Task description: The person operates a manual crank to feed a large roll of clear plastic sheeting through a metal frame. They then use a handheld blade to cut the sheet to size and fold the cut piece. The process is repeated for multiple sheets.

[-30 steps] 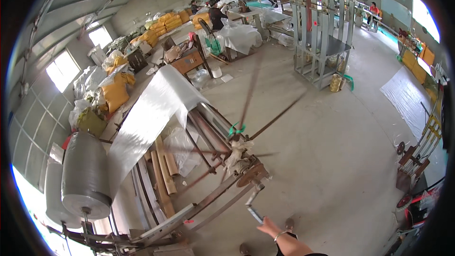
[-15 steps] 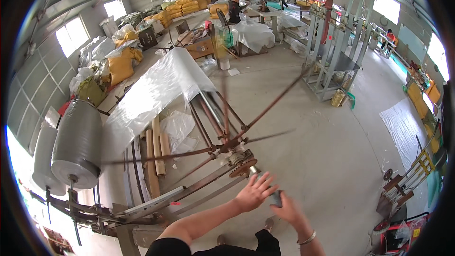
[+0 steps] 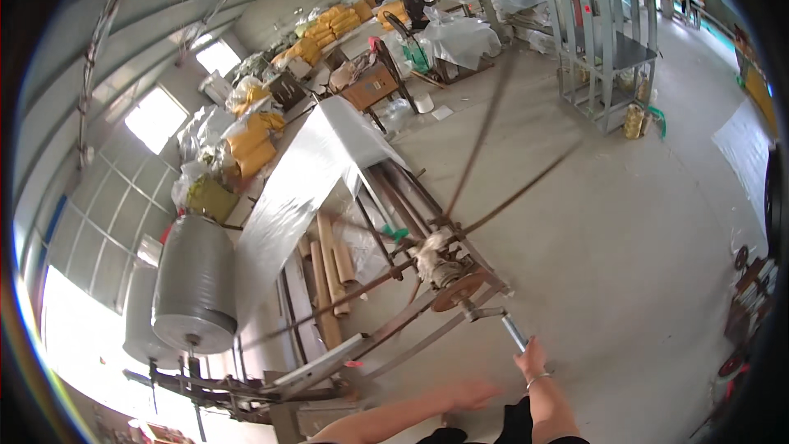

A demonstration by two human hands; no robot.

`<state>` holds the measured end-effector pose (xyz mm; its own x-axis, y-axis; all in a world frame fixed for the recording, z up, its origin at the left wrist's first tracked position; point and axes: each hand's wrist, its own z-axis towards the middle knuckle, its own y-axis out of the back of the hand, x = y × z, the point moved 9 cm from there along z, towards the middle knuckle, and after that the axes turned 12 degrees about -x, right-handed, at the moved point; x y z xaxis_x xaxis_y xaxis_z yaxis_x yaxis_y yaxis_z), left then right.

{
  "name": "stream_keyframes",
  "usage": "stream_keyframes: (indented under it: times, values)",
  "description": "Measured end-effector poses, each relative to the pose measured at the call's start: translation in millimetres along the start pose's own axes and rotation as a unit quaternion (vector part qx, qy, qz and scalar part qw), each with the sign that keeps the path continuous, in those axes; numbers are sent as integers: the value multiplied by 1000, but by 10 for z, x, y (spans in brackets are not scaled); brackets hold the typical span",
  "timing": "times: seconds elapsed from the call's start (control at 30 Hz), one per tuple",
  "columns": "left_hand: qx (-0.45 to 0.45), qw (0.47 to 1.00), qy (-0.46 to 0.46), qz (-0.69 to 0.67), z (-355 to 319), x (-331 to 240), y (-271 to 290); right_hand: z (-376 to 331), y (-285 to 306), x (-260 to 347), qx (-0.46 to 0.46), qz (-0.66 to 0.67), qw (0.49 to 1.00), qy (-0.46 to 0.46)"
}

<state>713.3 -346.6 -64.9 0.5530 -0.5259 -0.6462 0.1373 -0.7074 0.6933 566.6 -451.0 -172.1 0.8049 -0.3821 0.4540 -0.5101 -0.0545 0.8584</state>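
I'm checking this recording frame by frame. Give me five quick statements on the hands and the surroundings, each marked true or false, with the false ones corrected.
1. The right hand grips the crank. True.
2. The left hand grips the crank too. False: it is off the crank, blurred, to the left of the right hand.
3. The film slopes down toward the grey roll. True.
4. The bracelet is on the left wrist. False: it is on the right wrist.
5. In the picture, the yellow sacks are left of the metal stand. True.
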Motion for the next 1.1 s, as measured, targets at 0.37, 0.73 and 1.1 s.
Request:
stream_keyframes:
  times: [0.37, 0.73, 1.1]
  values:
    - [47, 892, 401, 202, -3296, -56, 1686, -2262, 399, 1683, 349, 280, 894, 36]
    - [-211, 911, -153, 319, 1053, -1484, 2501, -728, 3070, 1067, -134, 163, 963, 166]
    - [-35, 998, 30, -33, 1550, -420, 311, 68, 576, -492, -26, 28, 999, -12]
